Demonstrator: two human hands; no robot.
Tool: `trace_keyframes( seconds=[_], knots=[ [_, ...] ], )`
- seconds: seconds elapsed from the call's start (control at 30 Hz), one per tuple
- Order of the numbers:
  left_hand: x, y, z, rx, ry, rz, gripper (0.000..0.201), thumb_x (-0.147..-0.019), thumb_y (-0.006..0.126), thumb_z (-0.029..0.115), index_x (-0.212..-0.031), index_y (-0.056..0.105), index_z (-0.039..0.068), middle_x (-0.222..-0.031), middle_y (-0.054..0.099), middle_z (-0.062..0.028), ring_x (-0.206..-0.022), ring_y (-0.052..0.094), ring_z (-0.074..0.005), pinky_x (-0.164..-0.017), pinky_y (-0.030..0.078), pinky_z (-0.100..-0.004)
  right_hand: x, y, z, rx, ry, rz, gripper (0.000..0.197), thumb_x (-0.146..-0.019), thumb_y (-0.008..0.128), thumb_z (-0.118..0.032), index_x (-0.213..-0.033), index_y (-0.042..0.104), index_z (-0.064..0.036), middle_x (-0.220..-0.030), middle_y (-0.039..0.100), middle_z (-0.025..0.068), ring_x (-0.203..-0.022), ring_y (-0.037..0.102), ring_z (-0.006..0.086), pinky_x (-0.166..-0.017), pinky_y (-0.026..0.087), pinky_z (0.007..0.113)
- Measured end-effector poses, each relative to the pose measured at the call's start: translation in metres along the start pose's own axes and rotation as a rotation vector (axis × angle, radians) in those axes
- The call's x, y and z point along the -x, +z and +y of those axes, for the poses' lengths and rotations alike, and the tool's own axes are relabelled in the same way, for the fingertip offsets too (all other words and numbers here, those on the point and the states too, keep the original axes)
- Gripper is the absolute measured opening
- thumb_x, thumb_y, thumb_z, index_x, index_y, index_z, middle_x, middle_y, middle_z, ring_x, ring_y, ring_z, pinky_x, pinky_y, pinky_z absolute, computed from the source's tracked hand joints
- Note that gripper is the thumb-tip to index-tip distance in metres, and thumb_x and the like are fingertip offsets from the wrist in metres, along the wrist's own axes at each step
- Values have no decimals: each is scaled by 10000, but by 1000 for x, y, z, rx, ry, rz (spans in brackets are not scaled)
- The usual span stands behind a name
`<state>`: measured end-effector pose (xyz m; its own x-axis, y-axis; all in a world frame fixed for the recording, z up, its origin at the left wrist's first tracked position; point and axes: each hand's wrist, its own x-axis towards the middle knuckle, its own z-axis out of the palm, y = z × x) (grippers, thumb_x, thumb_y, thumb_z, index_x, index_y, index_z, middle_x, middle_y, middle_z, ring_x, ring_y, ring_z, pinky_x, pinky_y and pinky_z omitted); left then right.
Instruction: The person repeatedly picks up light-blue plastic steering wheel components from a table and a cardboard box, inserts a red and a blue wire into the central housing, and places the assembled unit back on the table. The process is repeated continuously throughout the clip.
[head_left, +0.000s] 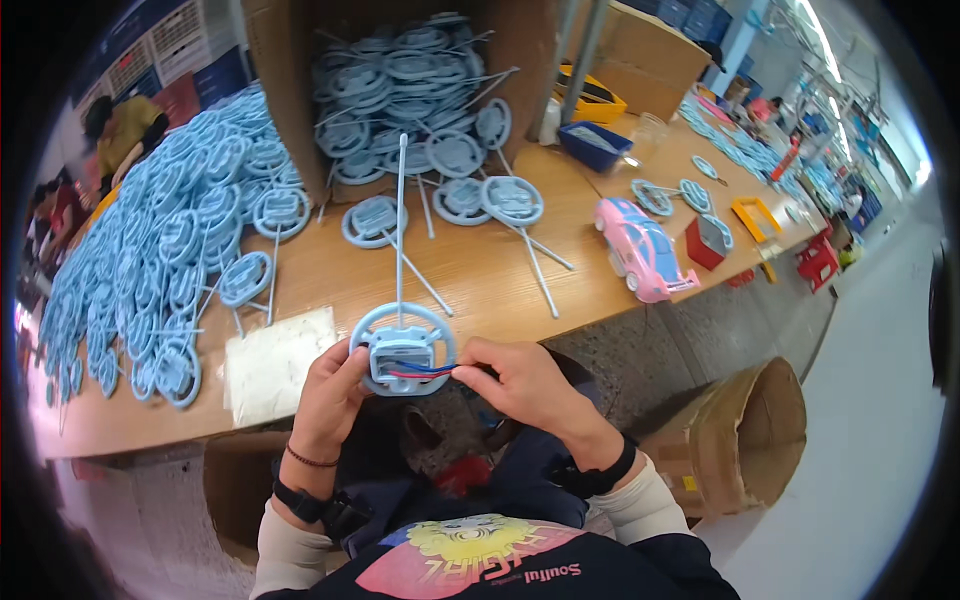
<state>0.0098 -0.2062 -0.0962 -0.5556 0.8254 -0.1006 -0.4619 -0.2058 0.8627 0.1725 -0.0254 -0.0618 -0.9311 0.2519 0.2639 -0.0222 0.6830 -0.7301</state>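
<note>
A light-blue plastic toy steering wheel point(400, 342) with a long thin rod stands upright over the table's front edge. My left hand point(332, 390) grips its rim on the left side, thumb at the front. The open housing in the wheel's middle faces me. Red and blue wires point(425, 371) run across that housing to the right. My right hand point(528, 388) pinches their ends between thumb and fingers at the wheel's right rim. What the wires join inside is too small to make out.
Piled light-blue wheels point(215, 205) cover the table's left side. More fill a cardboard box point(275, 90) ahead. A pink toy car point(645, 250), a red container point(707, 243) and a blue bin point(595, 148) stand at right. A large cardboard drum point(700, 450) is below right. People point(130, 140) sit far left.
</note>
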Motion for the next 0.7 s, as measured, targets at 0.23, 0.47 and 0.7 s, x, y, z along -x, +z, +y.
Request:
trace_keyframes(
  seconds=[0.23,0.47,0.7],
  knots=[
    [-2,2,-14,39,36,5,315,-934,512,182,-1181,510,-12,-1048,623,-76,-927,613,-161,-811,510,-311,8,-6,3,5,-1,4,164,-840,606,-239,-839,561,-81,-667,575,127,-634,572,331,-553,431,383],
    [-1,-2,-15,39,48,-31,317,-927,525,183,-1176,517,-13,-1064,618,-77,-951,603,-159,-824,501,-310,13,-5,2,-48,29,-28,176,-849,594,-248,-854,559,-76,-695,585,128,-654,578,329,-567,437,375],
    [3,10,-16,193,-57,-95,407,-945,476,299,-1226,471,5,-1141,586,-96,-1044,569,-199,-906,462,-354,11,-1,3,-66,37,-47,166,-849,598,-233,-858,558,-72,-712,601,121,-676,593,320,-589,449,372]
  ],
)
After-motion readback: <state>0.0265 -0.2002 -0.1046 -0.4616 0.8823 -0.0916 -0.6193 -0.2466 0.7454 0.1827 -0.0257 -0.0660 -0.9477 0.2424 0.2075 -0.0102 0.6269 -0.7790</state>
